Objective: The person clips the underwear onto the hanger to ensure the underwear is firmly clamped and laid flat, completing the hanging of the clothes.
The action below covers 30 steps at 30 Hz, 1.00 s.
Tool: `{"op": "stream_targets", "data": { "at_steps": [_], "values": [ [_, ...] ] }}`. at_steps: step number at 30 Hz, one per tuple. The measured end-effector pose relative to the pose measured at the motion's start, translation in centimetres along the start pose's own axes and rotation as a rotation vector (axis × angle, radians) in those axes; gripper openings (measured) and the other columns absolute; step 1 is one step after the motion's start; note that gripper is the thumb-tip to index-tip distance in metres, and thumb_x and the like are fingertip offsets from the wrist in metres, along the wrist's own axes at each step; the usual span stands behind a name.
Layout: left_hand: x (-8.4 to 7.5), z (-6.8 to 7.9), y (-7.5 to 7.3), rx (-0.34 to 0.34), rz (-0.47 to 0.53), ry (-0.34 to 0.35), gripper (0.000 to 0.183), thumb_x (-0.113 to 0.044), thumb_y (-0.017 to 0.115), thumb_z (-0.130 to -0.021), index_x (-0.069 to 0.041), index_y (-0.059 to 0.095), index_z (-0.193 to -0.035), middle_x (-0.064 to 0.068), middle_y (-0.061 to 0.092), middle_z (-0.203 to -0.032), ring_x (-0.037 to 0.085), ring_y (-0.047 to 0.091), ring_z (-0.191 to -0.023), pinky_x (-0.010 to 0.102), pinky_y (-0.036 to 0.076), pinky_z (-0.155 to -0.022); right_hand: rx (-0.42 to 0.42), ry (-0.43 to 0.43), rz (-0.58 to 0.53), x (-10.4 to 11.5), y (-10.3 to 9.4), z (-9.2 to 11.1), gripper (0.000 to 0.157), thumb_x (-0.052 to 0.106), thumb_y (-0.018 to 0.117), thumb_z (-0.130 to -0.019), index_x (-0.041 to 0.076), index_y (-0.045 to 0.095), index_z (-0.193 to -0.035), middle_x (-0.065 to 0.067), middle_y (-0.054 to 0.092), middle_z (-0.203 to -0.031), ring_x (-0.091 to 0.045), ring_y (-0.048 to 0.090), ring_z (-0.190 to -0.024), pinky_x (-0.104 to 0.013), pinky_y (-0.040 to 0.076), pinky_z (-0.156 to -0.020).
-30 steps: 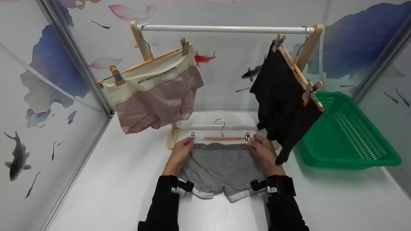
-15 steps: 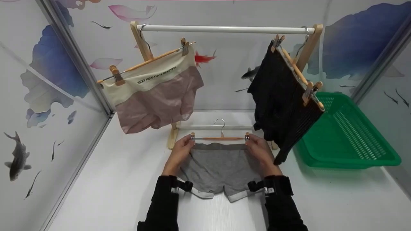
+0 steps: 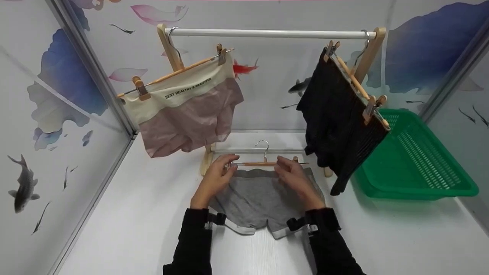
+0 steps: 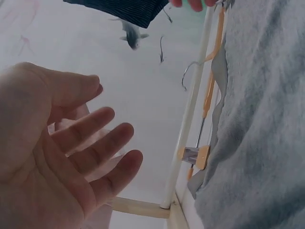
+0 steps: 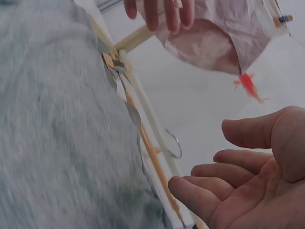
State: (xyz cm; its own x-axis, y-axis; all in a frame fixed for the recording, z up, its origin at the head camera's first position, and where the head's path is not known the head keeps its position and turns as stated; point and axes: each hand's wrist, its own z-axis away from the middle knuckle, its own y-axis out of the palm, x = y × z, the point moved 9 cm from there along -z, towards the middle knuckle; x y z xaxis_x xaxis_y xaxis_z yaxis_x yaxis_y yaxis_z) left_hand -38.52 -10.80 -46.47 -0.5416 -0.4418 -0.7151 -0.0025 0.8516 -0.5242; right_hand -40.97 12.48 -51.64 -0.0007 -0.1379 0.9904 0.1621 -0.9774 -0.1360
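Note:
Grey boxer shorts [image 3: 263,198] with pale leg hems lie flat on the white table, waistband toward the rack. Along the waistband lies a wooden clip hanger [image 3: 254,164] with a metal hook. Its left clip [image 4: 194,156] sits at a waistband corner in the left wrist view. My left hand [image 3: 216,178] hovers near that end, thumb and fingers apart and holding nothing. My right hand [image 3: 296,178] is over the right part of the waistband, fingers loosely bent with nothing in them; it partly hides the right clip [image 3: 295,159].
A rack with a white rail [image 3: 267,33] stands behind. Pink-and-cream briefs [image 3: 187,114] hang at its left, a black garment [image 3: 336,118] at its right, both on clip hangers. A green basket [image 3: 416,168] sits on the right. Printed panels enclose the table.
Both hands have let go of the hanger's clips and spread their fingers. The right hand has moved left, inward along the waistband. The shorts and hanger stay in place.

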Motion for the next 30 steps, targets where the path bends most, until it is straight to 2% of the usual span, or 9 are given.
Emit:
{"op": "stream_targets", "data": {
  "at_steps": [2,4,8,13,19,24,27,30],
  "values": [
    [-0.4,-0.1,0.0,-0.004,-0.045,0.031,0.029,-0.008,0.062,-0.101,0.003,0.065,-0.128,0.019,0.061,-0.13,0.036,0.056,-0.124,0.05,0.042,-0.106,0.018,-0.049,0.02,0.8,0.8,0.1,0.052,0.008,0.059,-0.103,-0.01,0.041,-0.149,-0.032,0.044,-0.148,-0.04,0.049,-0.134,-0.041,0.049,-0.101],
    [-0.4,0.0,0.0,-0.005,-0.086,0.035,0.029,-0.008,0.062,-0.1,0.003,0.065,-0.127,0.019,0.062,-0.128,0.035,0.057,-0.123,0.05,0.043,-0.105,0.039,-0.096,0.054,1.6,1.6,0.1,0.051,0.007,0.061,-0.102,-0.009,0.044,-0.147,-0.031,0.049,-0.144,-0.038,0.052,-0.132,-0.039,0.049,-0.1],
    [0.3,0.4,0.0,0.007,-0.192,-0.027,0.029,-0.009,0.063,-0.1,0.003,0.065,-0.127,0.019,0.062,-0.129,0.036,0.058,-0.122,0.05,0.044,-0.104,0.108,-0.137,0.103,2.5,3.3,0.1,0.051,0.01,0.061,-0.102,-0.008,0.045,-0.147,-0.029,0.054,-0.141,-0.038,0.055,-0.129,-0.043,0.049,-0.101],
    [1.6,0.8,-0.1,0.024,-0.302,-0.091,0.034,-0.015,0.062,-0.102,0.005,0.063,-0.129,0.023,0.063,-0.126,0.039,0.058,-0.12,0.052,0.044,-0.102,0.16,-0.12,0.157,3.5,5.3,-0.6,0.052,0.011,0.06,-0.103,-0.007,0.043,-0.149,-0.028,0.056,-0.139,-0.038,0.057,-0.126,-0.045,0.048,-0.103],
    [2.9,1.2,-0.1,0.015,-0.389,-0.151,0.045,-0.021,0.062,-0.102,0.01,0.057,-0.134,0.028,0.063,-0.121,0.045,0.06,-0.114,0.055,0.046,-0.098,0.191,-0.161,0.308,4.8,7.7,-2.0,0.05,0.01,0.061,-0.102,-0.007,0.046,-0.147,-0.026,0.06,-0.135,-0.039,0.059,-0.123,-0.043,0.051,-0.098],
    [4.0,1.6,0.4,0.067,-0.413,-0.235,0.046,-0.015,0.065,-0.099,0.009,0.056,-0.136,0.028,0.061,-0.123,0.046,0.058,-0.116,0.056,0.046,-0.099,0.229,-0.212,0.455,5.2,9.9,-3.2,0.048,0.011,0.061,-0.101,-0.006,0.05,-0.145,-0.024,0.062,-0.133,-0.036,0.061,-0.122,-0.043,0.05,-0.1],
    [4.6,1.8,0.6,0.097,-0.417,-0.265,0.044,-0.013,0.063,-0.099,0.008,0.056,-0.137,0.029,0.06,-0.125,0.046,0.055,-0.118,0.056,0.044,-0.101,0.233,-0.29,0.538,5.4,11.3,-3.7,0.043,0.006,0.062,-0.099,-0.007,0.055,-0.14,-0.024,0.063,-0.131,-0.037,0.061,-0.122,-0.046,0.048,-0.102],
    [4.9,2.0,0.4,0.096,-0.423,-0.271,0.041,-0.012,0.062,-0.099,0.008,0.058,-0.135,0.029,0.06,-0.126,0.047,0.054,-0.119,0.056,0.043,-0.101,0.233,-0.408,0.643,5.5,12.8,-3.9,0.039,0.002,0.062,-0.098,-0.006,0.06,-0.135,-0.023,0.064,-0.13,-0.037,0.061,-0.122,-0.047,0.047,-0.103]
  ]
}}
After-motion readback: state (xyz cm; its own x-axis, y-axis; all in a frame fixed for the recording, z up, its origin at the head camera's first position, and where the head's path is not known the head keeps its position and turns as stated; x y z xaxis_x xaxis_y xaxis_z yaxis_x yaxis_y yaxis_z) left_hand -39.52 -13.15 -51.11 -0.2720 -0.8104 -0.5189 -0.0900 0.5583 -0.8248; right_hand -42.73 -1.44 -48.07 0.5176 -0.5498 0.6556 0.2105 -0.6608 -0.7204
